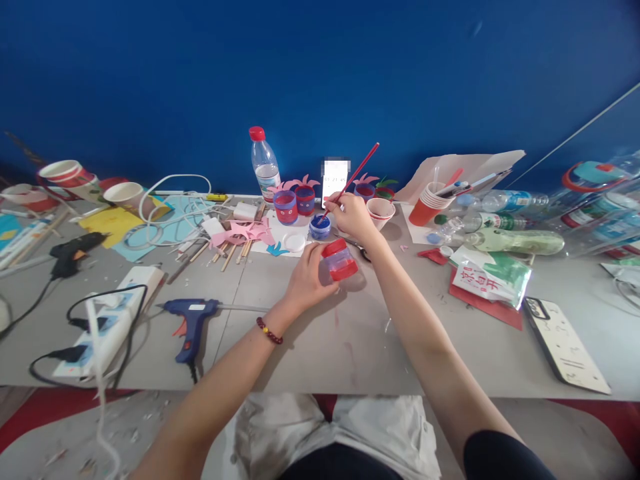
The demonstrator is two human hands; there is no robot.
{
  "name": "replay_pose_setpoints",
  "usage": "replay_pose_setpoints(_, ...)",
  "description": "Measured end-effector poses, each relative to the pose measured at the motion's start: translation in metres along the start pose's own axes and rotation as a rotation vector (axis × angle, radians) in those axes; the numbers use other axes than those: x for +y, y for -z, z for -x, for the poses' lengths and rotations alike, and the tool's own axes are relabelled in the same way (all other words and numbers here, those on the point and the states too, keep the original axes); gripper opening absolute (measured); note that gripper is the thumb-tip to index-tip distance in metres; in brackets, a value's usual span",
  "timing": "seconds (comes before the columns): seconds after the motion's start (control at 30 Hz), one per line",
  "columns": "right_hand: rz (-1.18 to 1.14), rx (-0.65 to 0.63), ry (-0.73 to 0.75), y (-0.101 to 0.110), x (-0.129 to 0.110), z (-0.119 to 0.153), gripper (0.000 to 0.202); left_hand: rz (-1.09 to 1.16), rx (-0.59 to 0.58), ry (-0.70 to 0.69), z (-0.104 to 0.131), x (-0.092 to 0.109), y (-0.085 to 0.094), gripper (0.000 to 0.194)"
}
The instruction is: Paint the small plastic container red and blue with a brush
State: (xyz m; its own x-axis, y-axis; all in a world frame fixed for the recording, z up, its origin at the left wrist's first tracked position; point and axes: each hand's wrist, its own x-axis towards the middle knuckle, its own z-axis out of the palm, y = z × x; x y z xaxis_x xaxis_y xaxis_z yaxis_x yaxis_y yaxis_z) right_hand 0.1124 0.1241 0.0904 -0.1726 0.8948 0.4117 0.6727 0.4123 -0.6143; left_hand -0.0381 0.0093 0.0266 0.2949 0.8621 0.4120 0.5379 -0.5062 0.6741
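My left hand (309,283) is wrapped round a small clear cup (339,260) with red painted bands at both ends, tilted above the grey table. Between the fingers of my right hand (354,215) is a thin red paintbrush (361,167), its tip down in a small jar of blue paint (321,226). A white round lid (294,243) and a blue paper leaf cutout (277,249) lie left of the jar. Just behind stand two red and purple painted cups (285,207) with pink paper tops.
A paper cup (381,211) stands right of my right hand. At left lie a blue glue gun (193,323), a power strip (107,327) and pink paper scraps (243,233). To the right are stacked cups (425,206), plastic bottles (520,241) and a phone (567,347).
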Motion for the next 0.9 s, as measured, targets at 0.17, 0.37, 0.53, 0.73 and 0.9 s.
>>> replay_pose_setpoints(0.17,0.059,0.012,-0.012,-0.0003,0.001,0.0006,0.02,0.003,0.004,-0.006,0.0003,-0.0002,0.0002,0.075)
replay_pose_setpoints(0.37,0.025,0.005,-0.021,0.0019,0.0005,0.0008,0.02,-0.002,0.002,-0.005,0.0003,-0.0006,0.0002,0.075)
replay_pose_setpoints(0.53,0.05,0.021,-0.013,0.0003,0.0039,0.0007,0.02,0.011,-0.002,0.009,0.0001,-0.0002,0.0001,0.075)
replay_pose_setpoints(0.73,0.036,0.016,-0.028,0.0012,0.0007,0.0012,0.02,0.009,0.003,0.005,0.0,-0.0011,-0.0001,0.075)
replay_pose_setpoints(0.9,0.073,0.005,-0.018,-0.0003,0.0015,0.0007,0.021,0.01,-0.002,0.004,0.0002,-0.0002,0.0004,0.075)
